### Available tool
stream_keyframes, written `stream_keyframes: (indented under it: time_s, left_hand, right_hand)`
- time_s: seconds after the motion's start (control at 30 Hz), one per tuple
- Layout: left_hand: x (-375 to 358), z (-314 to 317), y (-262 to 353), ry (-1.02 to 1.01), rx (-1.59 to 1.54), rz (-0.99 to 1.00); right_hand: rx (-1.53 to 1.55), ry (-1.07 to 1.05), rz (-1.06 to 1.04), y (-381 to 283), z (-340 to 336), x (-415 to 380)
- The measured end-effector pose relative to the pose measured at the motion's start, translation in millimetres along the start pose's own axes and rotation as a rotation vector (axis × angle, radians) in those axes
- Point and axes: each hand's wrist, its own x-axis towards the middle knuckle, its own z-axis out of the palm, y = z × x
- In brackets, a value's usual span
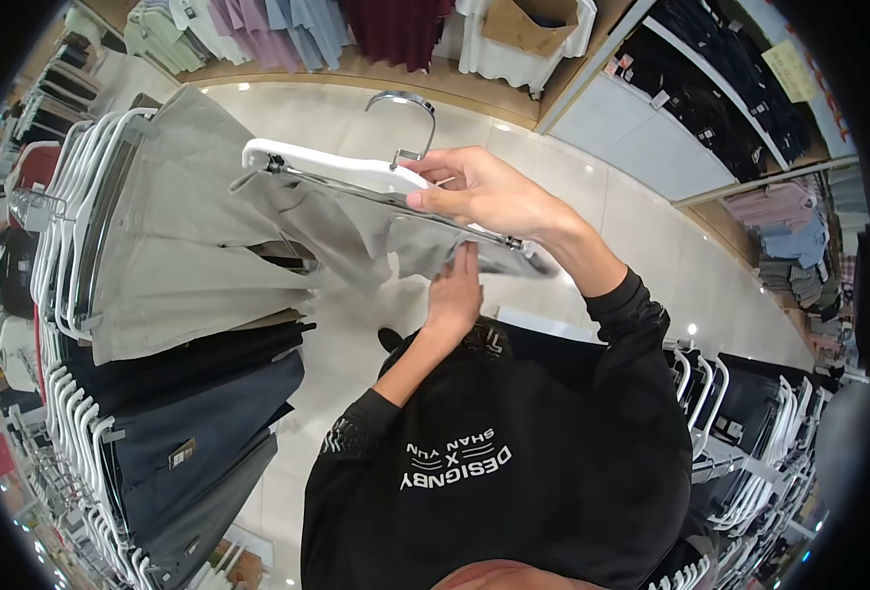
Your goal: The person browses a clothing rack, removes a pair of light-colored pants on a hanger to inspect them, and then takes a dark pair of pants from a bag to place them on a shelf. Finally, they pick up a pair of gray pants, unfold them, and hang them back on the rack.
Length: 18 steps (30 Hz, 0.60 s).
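Observation:
My right hand (494,192) is closed on a white clip hanger (331,162), thumb on the near side and fingers over its top. The hanger's metal hook (405,103) points up and away. From its clip bar hangs a pair of grey shorts or trousers (346,231); the exact cut is hard to tell. Just below the bar, my left hand (454,295) lies against the grey cloth with its fingers stretched out. Beside the held hanger, on the left, beige shorts (174,236) hang on a rack.
Dark trousers (194,462) hang lower on the left rack. More white hangers (759,452) with dark clothes are at the right. Shirts (297,29) hang along the far wall, near shelves of folded dark garments (690,93). Pale floor tiles (582,197) lie between.

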Motion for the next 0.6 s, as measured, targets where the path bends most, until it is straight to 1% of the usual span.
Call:
stream_keyframes:
  time_s: [0.07, 0.1, 0.2, 0.3, 0.4, 0.5, 0.6]
  left_hand:
    - [-4, 6, -14, -0.027, 0.082, -0.005]
    - [-6, 1, -16, -0.107, 0.079, -0.022]
    - [-18, 1, -18, -0.018, 0.155, -0.001]
    - [-23, -8, -18, 0.048, 0.109, 0.022]
    - [-28, -21, -18, 0.086, 0.060, 0.076]
    - [-36, -36, -24, 0.101, -0.173, 0.101]
    - [-48, -59, -36, 0.191, -0.434, 0.130]
  right_hand:
    - [0.032, 0.006, 0.028, -3, 1, -2]
    - [0.049, 0.005, 0.040, -3, 2, -2]
    - [0.098, 0.073, 0.022, 13, 9, 8]
    - [0.164, 0.075, 0.006, 16, 11, 13]
    - [0.348, 0.064, 0.000, 17, 8, 16]
    - [0.637, 0.068, 0.024, 22, 1, 19]
    - [1.022, 0.073, 0.014, 26, -2, 21]
